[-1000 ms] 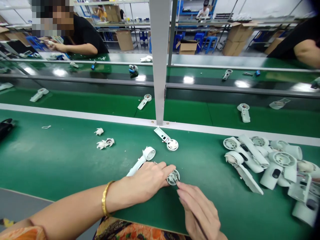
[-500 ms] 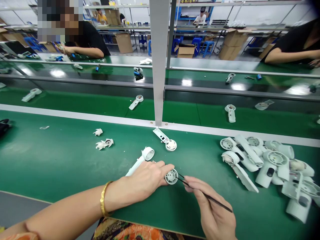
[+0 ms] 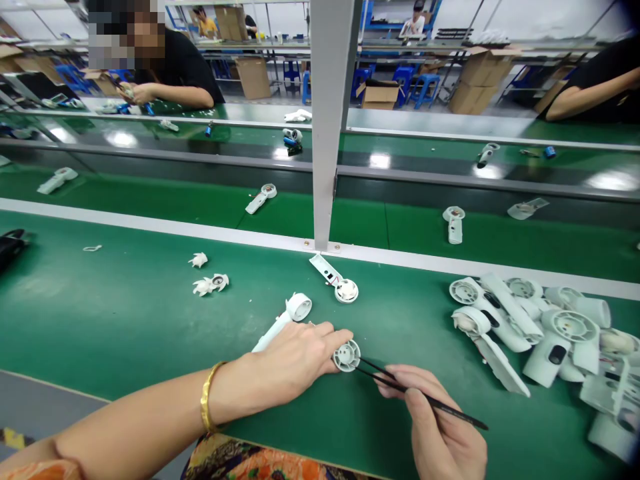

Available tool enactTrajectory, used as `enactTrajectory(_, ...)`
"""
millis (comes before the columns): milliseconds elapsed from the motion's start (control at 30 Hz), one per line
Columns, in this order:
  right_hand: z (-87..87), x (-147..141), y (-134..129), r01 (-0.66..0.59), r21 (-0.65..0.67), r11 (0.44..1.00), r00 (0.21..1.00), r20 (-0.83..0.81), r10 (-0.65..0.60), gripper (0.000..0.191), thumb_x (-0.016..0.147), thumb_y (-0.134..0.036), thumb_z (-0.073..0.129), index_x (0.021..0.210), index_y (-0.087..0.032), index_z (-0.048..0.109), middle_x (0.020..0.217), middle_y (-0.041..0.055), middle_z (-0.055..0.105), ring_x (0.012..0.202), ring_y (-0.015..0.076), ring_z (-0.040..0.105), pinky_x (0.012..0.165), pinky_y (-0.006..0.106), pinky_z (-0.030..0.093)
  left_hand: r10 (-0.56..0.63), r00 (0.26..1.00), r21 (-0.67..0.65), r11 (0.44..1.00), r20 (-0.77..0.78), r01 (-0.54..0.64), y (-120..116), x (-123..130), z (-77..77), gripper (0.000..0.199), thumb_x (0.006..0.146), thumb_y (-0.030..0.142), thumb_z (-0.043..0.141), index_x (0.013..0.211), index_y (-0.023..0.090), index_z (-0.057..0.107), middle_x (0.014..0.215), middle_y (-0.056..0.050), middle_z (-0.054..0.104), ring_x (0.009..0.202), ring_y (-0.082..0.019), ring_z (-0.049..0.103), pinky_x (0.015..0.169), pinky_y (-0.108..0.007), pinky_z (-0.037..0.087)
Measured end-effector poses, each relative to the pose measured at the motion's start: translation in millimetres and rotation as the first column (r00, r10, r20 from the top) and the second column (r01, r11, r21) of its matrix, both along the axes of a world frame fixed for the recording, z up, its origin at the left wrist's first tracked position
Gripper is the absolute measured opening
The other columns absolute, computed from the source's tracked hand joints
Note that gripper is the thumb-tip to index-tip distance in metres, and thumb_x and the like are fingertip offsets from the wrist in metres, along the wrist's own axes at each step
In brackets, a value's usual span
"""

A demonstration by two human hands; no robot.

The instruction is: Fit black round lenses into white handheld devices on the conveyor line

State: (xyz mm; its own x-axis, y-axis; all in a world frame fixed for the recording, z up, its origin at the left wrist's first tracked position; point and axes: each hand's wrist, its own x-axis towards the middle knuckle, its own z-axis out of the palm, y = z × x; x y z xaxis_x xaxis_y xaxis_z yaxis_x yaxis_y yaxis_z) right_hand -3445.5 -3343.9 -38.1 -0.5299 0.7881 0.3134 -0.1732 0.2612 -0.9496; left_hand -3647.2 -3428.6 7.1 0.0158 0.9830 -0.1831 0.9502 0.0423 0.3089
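My left hand, with a gold bracelet at the wrist, grips a pale fan housing whose round ring shows past my fingers; its other end is hidden under the hand. Black tweezers are pinched in my right hand, their tips at the right rim of the ring. Just behind my left hand lies a pale fan body, partly covered by it. Farther back rests an opened fan half with a white impeller in its round head.
A heap of pale fan housings covers the right of the green table. White impellers lie left of centre. A grey post rises at the table's back edge. Fan parts sit on the belt beyond, where people work.
The tweezers have shifted slightly right and their prongs now meet the ring's right edge. My left hand keeps its hold. The view has shifted slightly, and the parts on the belt have moved left.
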Motion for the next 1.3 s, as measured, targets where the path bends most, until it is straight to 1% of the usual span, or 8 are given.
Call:
enactTrajectory(233,-6.7,-7.0,-0.5,0.025,-0.105,0.994,0.999,0.038,-0.022,0.017,0.088,-0.012,0.051,0.094,-0.018,0.067,0.097,0.0085,0.066,0.081,0.0227,0.068,0.067,0.035,0.064,0.003,1.0,-0.005,1.0,0.01,-0.003,0.0,0.3,0.6,0.034,0.094,0.04,0.044,0.124,0.026,0.043,0.087,0.0,0.058,0.074,-0.018,0.06,0.06,-0.028,0.042)
enactTrajectory(367,-4.8,-9.2,1.0,0.048,-0.115,0.992,0.998,0.047,-0.043,0.014,0.087,-0.016,0.054,0.091,-0.018,0.068,0.095,0.008,0.067,0.076,0.0211,0.069,0.066,0.033,0.063,0.0,1.0,-0.002,1.0,0.014,0.0,0.0,0.2,0.3,0.033,0.094,0.04,0.042,0.124,0.026,0.044,0.086,0.0,0.058,0.072,-0.018,0.059,0.059,-0.027,0.041)
enactTrajectory(500,0.2,-14.9,-1.9,0.161,-0.214,0.963,0.985,0.09,-0.145,0.011,0.085,-0.021,0.059,0.086,-0.018,0.069,0.089,0.0063,0.069,0.066,0.0179,0.069,0.062,0.028,0.062,0.005,1.0,-0.002,1.0,0.025,-0.005,0.2,0.1,-0.5,0.032,0.094,0.041,0.043,0.122,0.025,0.045,0.085,0.0,0.058,0.071,-0.017,0.059,0.058,-0.027,0.039)
enactTrajectory(567,0.9,-17.4,-3.5,0.202,-0.228,0.952,0.978,0.098,-0.184,0.009,0.084,-0.021,0.061,0.083,-0.017,0.069,0.085,0.0059,0.07,0.063,0.0175,0.069,0.058,0.027,0.062,0.007,1.0,-0.005,1.0,0.028,-0.007,0.4,0.3,-0.3,0.032,0.094,0.04,0.043,0.122,0.025,0.045,0.086,0.0,0.058,0.072,-0.018,0.059,0.058,-0.027,0.039)
enactTrajectory(733,-4.3,-21.4,-5.8,0.223,-0.122,0.967,0.975,0.036,-0.22,0.006,0.081,-0.015,0.063,0.082,-0.016,0.069,0.083,0.0065,0.069,0.062,0.019,0.068,0.054,0.029,0.062,0.013,1.0,-0.027,1.0,0.026,-0.012,2.0,0.8,3.1,0.034,0.093,0.037,0.047,0.124,0.024,0.044,0.089,-0.001,0.059,0.073,-0.018,0.059,0.06,-0.027,0.041)
enactTrajectory(900,-9.8,-24.7,-6.0,0.217,-0.063,0.974,0.974,-0.048,-0.22,0.013,0.08,-0.007,0.062,0.087,-0.016,0.068,0.087,0.0058,0.068,0.064,0.0194,0.069,0.055,0.031,0.063,0.022,0.999,-0.046,0.999,0.038,-0.02,3.7,-0.2,5.9,0.036,0.091,0.034,0.051,0.125,0.024,0.044,0.09,-0.001,0.059,0.075,-0.019,0.06,0.061,-0.028,0.043)
enactTrajectory(1100,-12.8,-23.0,-6.4,0.183,-0.016,0.983,0.981,-0.062,-0.184,0.016,0.08,-0.004,0.06,0.086,-0.017,0.066,0.09,0.0059,0.066,0.068,0.0192,0.068,0.055,0.033,0.064,0.047,0.997,-0.056,0.997,0.066,-0.043,2.2,0.4,4.2,0.04,0.09,0.032,0.054,0.128,0.025,0.043,0.092,-0.001,0.06,0.079,-0.021,0.062,0.065,-0.03,0.045)
enactTrajectory(1300,-16.9,-19.9,-8.6,0.158,0.125,0.979,0.987,-0.032,-0.155,0.022,0.077,0.0,0.061,0.089,-0.017,0.067,0.091,0.0073,0.068,0.074,0.0205,0.067,0.059,0.034,0.063,0.065,0.995,-0.062,0.996,0.074,-0.061,1.2,2.1,2.8,0.039,0.092,0.036,0.049,0.129,0.025,0.042,0.095,-0.003,0.061,0.083,-0.021,0.063,0.069,-0.03,0.047)
